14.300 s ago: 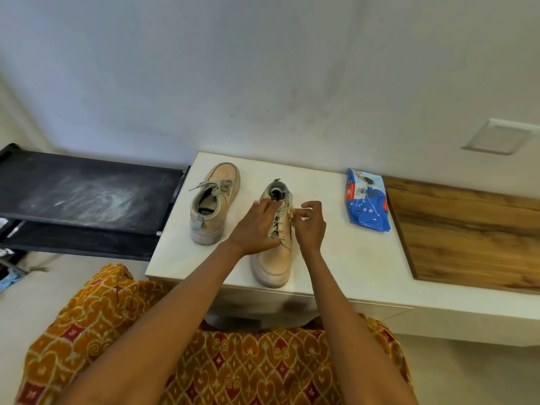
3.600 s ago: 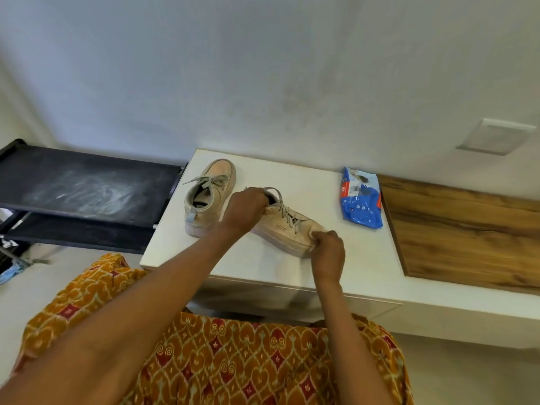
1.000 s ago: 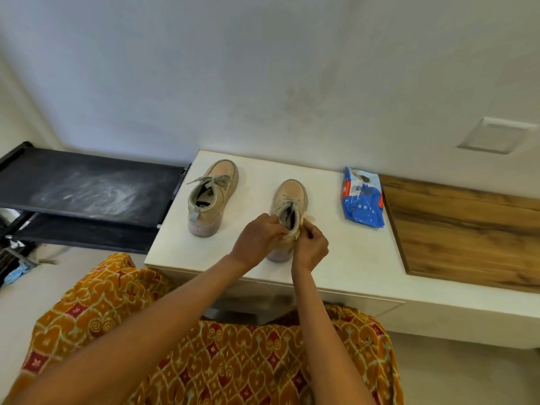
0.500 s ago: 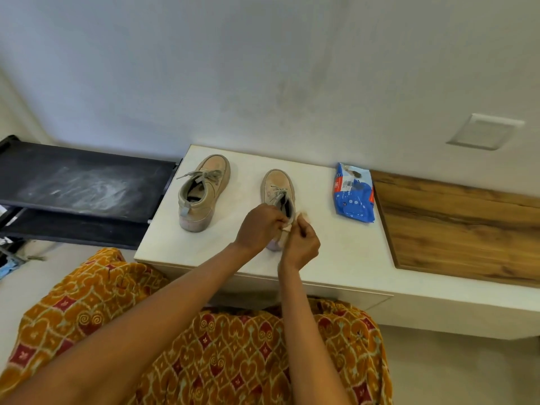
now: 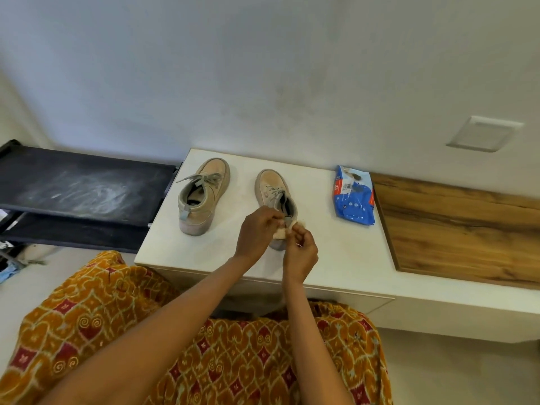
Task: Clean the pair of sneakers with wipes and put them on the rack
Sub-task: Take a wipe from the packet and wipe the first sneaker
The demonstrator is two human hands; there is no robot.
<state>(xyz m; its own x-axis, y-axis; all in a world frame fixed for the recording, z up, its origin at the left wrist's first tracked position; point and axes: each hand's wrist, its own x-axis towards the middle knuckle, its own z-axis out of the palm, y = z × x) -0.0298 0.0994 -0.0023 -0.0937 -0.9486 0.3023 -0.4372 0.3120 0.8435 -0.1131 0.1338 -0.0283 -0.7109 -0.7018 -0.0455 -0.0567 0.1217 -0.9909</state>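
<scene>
Two beige sneakers sit upright on a white counter (image 5: 336,258), toes twd wall. Left hand (image 5: 254,229) and right hand (image 5: 301,249) both pinch a crumpled wipe (image 5: 282,231) at the right sneaker (image 5: 273,194) heel, covering it. Left sneaker (image 5: 204,194) nearby; blue wipes pack (image 5: 353,200) further right. Black rack (image 5: 81,188) left of counter.

White surface (image 5: 336,258) ran along pale wall (image 5: 233,68), wood-grain panel (image 5: 455,229) set into its right part. Blank white wall plate (image 5: 485,133) sat higher up. Orange patterned cloth (image 5: 228,355) filled bottom. Bit of blue stuff (image 5: 7,273) lay on floor far left.
</scene>
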